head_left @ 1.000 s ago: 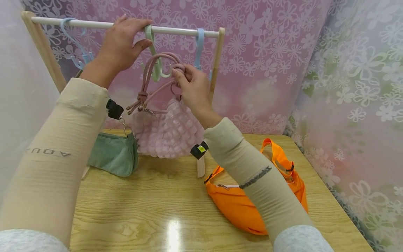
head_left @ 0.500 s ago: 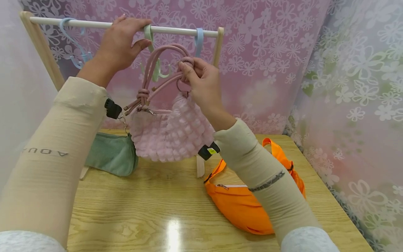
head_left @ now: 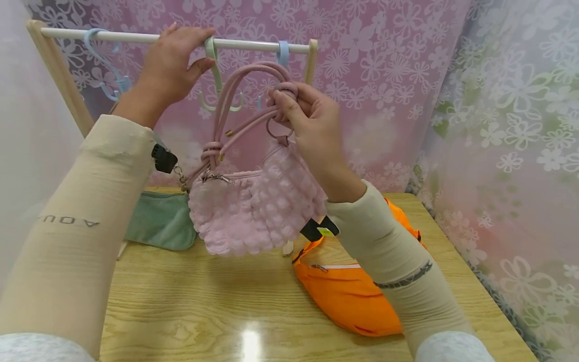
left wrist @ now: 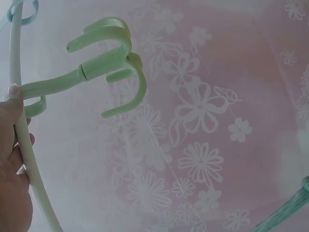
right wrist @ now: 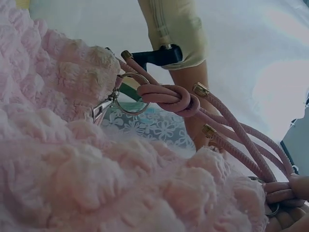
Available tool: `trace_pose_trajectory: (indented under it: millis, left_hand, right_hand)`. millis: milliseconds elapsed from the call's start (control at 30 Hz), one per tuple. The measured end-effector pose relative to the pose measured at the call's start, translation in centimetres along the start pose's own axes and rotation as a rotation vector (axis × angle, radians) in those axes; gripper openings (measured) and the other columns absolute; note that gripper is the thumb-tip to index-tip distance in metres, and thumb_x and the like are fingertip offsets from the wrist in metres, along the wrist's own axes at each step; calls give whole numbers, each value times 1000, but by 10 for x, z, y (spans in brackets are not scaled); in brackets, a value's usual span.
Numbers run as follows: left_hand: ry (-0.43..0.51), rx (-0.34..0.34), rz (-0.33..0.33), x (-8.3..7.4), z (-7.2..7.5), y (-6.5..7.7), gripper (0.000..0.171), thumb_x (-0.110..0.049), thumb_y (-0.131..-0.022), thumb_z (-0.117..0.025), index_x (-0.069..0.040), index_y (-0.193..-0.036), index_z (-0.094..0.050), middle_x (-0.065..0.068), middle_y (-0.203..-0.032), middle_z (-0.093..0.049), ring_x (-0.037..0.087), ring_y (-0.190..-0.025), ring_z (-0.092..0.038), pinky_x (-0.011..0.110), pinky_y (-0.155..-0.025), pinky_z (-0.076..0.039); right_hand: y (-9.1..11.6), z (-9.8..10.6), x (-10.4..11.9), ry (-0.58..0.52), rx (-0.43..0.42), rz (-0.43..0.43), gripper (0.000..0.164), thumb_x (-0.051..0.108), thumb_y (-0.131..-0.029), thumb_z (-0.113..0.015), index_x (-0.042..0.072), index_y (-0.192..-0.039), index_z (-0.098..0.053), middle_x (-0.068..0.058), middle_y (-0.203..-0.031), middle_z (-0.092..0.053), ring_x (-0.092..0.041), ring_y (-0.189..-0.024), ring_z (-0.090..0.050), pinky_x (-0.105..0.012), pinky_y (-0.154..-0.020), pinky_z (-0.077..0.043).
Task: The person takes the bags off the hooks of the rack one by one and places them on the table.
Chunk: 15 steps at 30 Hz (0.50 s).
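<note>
My right hand [head_left: 316, 120] pinches the knotted end of the handle on a puffy pink handbag [head_left: 253, 211], just above its metal ring. The bag hangs tilted over the table, its handle cords [head_left: 235, 90] arching up to the hand. In the right wrist view the bag's bubbly fabric [right wrist: 72, 179] fills the foreground, and the other handle knot [right wrist: 169, 99] sits by a ring. My left hand [head_left: 169, 68] reaches over the white rail [head_left: 253, 44] and holds the top of a green hanger hook [head_left: 216, 65]. In the left wrist view, the hook's prongs [left wrist: 116, 48] carry nothing.
Blue hooks [head_left: 101, 50] hang on the rail at both sides. A green corduroy bag [head_left: 160, 221] hangs low at the left, partly behind the left arm. An orange waist bag [head_left: 344, 296] lies on the wooden table [head_left: 203, 311] under the right forearm. Floral curtains stand behind.
My right hand has drawn the pink handbag away from the green hook, to the right and toward me, lowering its body. The left hand stays at the rail.
</note>
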<state>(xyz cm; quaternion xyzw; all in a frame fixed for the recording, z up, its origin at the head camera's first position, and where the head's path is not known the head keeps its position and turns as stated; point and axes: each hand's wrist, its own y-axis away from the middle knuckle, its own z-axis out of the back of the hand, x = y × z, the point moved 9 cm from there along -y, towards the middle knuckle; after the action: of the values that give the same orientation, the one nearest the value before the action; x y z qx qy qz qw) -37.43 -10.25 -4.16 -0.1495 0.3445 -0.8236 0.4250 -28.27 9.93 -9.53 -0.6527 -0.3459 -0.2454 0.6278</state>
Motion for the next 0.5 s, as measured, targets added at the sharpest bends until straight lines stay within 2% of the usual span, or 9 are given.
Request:
trace_pose_trajectory:
  millis: [100,267,433,500]
  left_hand:
    - [12,-16,1,1,0,1,52,-19,-98,-57,-5,-146,-42,15,-142,-51,27,-138,-40,31,-120,-7]
    - [45,-39,2,2,3,3,54,-19,-96,-60,-4,-146,-43,15,-138,-55,26,-137,-42,29,-119,-7]
    - [72,-40,27,1,5,6,57,-23,-97,-60,-3,-147,-40,15,-142,-51,23,-142,-34,29,-119,-6]
    - [97,-43,61,3,6,7,56,-25,-99,-57,-6,-148,-39,12,-147,-46,20,-144,-29,26,-119,-7]
  right_hand:
    - [7,4,5,11,4,4,15,5,-94,-61,-7,-101,-65,-19,-99,-70,-20,-89,-67,-25,-73,-54]
    - [20,11,10,21,9,5,14,5,-93,-62,-7,-99,-66,-16,-97,-71,-19,-86,-67,-23,-73,-54]
    - [31,21,17,18,-5,34,12,4,-93,-63,-8,-97,-66,-15,-96,-72,-21,-92,-69,-26,-77,-56]
    - [36,24,19,12,-5,47,12,2,-93,-63,-9,-97,-66,-16,-95,-72,-23,-96,-70,-28,-79,-57]
